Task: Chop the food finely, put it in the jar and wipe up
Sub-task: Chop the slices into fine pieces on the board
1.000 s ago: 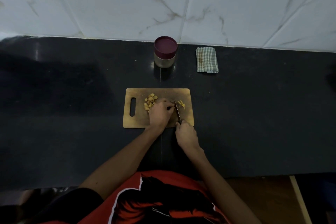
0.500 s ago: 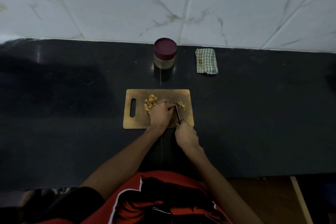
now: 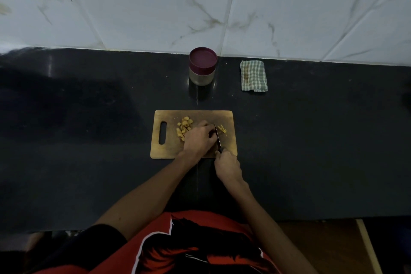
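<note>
Dark counter (image 3: 89,140): knife (image 3: 218,138) points away, lengthwise across board (image 3: 169,151).

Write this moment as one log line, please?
step: chopping | right hand: grips knife | left hand: holds food on cutting board | jar: lidded | cloth: unused

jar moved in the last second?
No. The jar keeps its spot near the wall, left of the folded cloth and beyond the cutting board.
</note>
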